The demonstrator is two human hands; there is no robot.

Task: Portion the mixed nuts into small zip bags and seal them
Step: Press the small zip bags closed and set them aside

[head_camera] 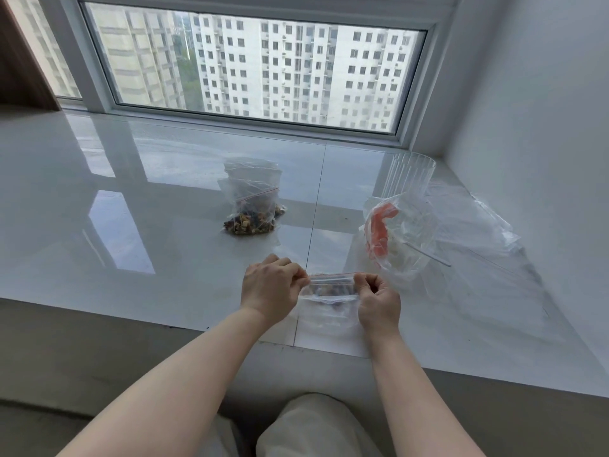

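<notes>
Hands pinch a small zip bag (329, 291) at both ends, left hand (270, 286) and right hand (379, 300) pulling its strip taut, likely for sealing.

Both bare forearms reach forward; left hand (270, 285) and right hand (377, 300) held level, near together, fingertips pinched.
</notes>
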